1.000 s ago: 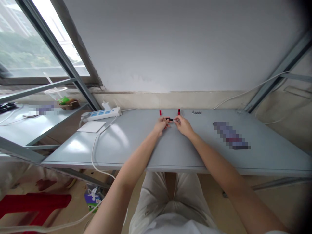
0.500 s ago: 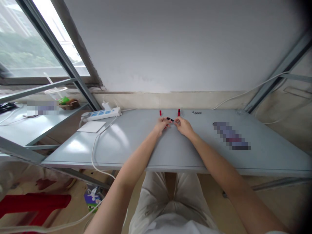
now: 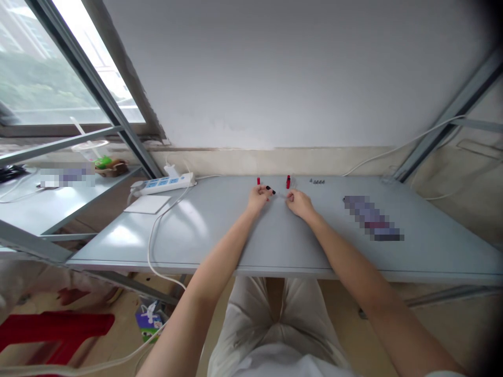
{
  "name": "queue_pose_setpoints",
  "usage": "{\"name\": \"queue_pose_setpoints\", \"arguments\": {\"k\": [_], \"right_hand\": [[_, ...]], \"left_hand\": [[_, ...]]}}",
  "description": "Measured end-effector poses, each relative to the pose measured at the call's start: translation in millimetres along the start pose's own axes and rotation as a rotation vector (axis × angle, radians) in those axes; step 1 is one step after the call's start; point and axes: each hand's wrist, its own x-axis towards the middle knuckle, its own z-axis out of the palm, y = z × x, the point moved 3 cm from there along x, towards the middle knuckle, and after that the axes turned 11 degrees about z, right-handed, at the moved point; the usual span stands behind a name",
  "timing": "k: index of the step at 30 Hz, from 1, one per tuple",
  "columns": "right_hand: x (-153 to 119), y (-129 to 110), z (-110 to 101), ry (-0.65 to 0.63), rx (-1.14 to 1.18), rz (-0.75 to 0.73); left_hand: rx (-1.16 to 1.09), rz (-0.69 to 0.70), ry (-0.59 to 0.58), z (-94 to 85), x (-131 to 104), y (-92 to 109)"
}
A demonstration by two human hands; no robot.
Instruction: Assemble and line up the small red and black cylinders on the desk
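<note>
Jutting from left hand (image 3: 259,197): black piece (image 3: 274,192)

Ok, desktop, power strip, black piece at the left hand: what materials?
Desktop: probably painted metal, satin grey, with soft bright reflections.
Power strip: likely plastic, smooth white casing.
Black piece at left hand: plastic or coated metal, too small to tell.
</note>
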Motion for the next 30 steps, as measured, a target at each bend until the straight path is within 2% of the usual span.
{"name": "queue_pose_setpoints", "arguments": {"k": [2,5,8,12,18,22,30], "right_hand": [[2,2,-3,0.01,-0.003,0.042],[4,4,-8,0.025,-0.008,0.098],[6,7,-10,0.035,-0.01,0.121],[8,12,-11,0.048,-0.012,0.116],[13,21,-9,0.059,0.01,0.171],[17,25,-8,0.065,0.034,0.203],[21,28,-4,0.051,0.024,0.23]], "left_hand": [[0.2,0.097,0.0,-0.9,2,-1],[0.502,0.266,-0.09,1.5,1,-1],[0.634,0.342,-0.19,4.4,-3,-2],[0.682,0.343,-0.218,4.4,-4,-6],[0.616,0.277,-0.185,8.3,0,-10],[0.597,0.202,-0.181,18.0,5,-4],[0.707,0.202,-0.256,41.8,25,10]]}}
